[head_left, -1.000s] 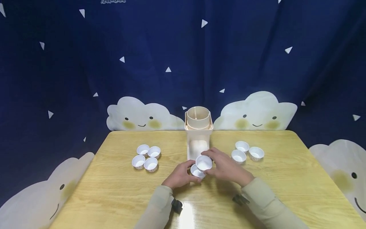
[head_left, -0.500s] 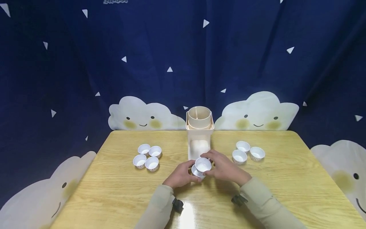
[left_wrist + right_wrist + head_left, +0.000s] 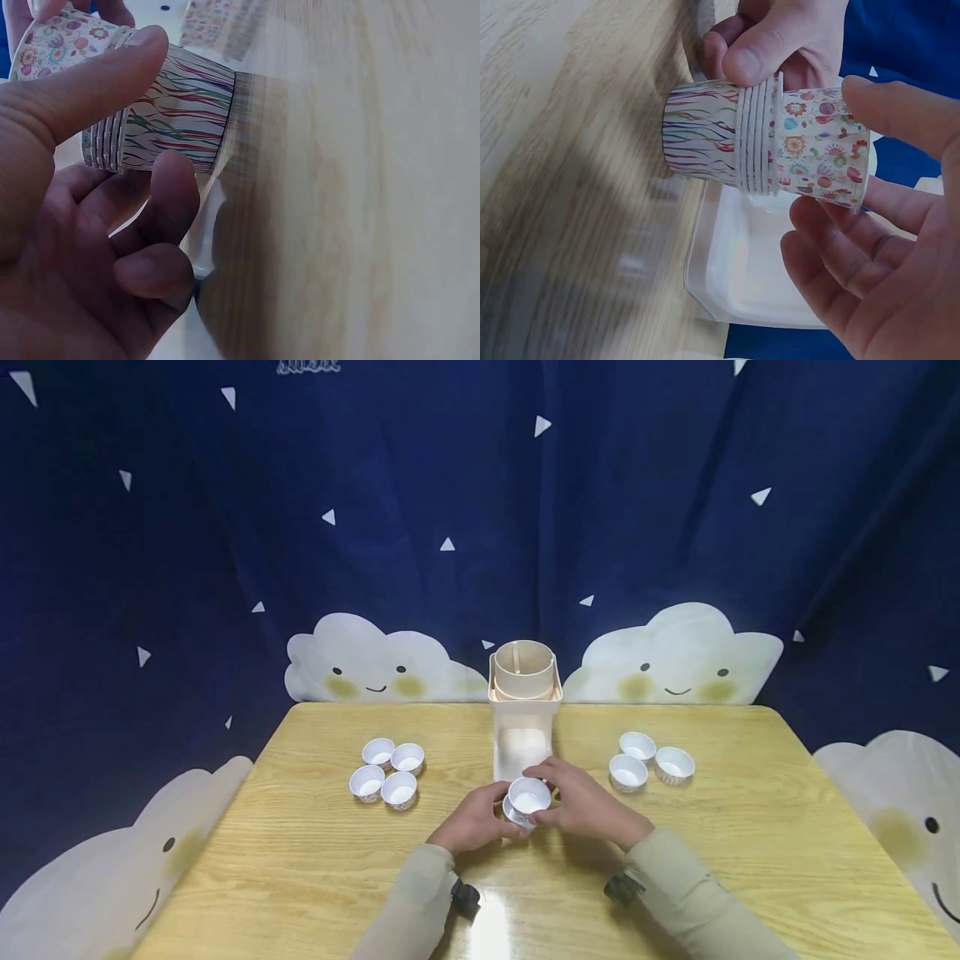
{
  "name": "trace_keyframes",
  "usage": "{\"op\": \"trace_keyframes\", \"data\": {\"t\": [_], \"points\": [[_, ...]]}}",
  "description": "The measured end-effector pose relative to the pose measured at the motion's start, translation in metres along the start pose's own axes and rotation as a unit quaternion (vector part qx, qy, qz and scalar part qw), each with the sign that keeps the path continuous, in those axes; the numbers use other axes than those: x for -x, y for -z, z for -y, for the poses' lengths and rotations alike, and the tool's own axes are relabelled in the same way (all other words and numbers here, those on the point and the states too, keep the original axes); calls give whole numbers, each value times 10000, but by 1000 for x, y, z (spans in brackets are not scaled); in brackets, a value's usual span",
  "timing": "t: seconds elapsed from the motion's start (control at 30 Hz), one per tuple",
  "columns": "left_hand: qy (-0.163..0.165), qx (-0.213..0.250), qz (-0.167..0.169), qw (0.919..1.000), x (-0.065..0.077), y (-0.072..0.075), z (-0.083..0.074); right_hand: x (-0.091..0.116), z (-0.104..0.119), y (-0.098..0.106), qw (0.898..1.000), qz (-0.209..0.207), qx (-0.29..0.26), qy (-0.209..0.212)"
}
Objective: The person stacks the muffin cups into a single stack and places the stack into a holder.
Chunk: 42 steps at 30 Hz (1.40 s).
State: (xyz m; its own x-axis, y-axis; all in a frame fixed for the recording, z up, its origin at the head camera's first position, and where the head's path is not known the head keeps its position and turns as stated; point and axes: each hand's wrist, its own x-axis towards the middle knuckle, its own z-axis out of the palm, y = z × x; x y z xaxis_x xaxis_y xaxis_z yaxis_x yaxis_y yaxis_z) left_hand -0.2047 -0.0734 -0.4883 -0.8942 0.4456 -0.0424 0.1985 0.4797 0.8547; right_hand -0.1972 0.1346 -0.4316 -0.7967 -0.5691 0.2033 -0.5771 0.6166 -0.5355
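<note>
Upright on the table stands a stack of nested paper baking cups [image 3: 697, 131]; its lowest cup has wavy coloured lines. My left hand [image 3: 471, 821] grips this stack between thumb and fingers. In my right hand [image 3: 588, 802] is a flower-patterned paper baking cup [image 3: 821, 146], pinched near its rim. The flowered cup's base is at the mouth of the stack; the right wrist view shows its lower end meeting the top rim. From the head view it covers much of the stack. Its white inside shows no contents.
A beige holder [image 3: 522, 693] with a round tube on top and a low tray in front stands just behind my hands. Several white-lined cups [image 3: 399, 789] sit at the left, three more cups [image 3: 627, 772] at the right. A blue curtain [image 3: 480, 485] hangs behind the table.
My right hand has moved slightly left and down, bringing the flowered cup further over the stack. My left hand keeps its grip and has barely moved.
</note>
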Motion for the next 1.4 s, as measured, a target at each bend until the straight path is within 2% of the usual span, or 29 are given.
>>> {"op": "trace_keyframes", "data": {"t": [0.2,0.4,0.77,1.13,1.4], "points": [[-19,146,68,9999,0,0,0,0,-4,-7,9999,-12,78,87],[-62,156,63,9998,-1,0,2,0,-5,-12,9996,-24,273,-22],[-81,116,80,9999,-1,1,0,-1,-2,-14,9993,77,262,-243],[-7,212,129,9997,0,1,1,0,0,-13,9994,91,329,-101],[13,152,122,9998,0,1,2,5,-7,-10,9993,212,286,-131]]}}
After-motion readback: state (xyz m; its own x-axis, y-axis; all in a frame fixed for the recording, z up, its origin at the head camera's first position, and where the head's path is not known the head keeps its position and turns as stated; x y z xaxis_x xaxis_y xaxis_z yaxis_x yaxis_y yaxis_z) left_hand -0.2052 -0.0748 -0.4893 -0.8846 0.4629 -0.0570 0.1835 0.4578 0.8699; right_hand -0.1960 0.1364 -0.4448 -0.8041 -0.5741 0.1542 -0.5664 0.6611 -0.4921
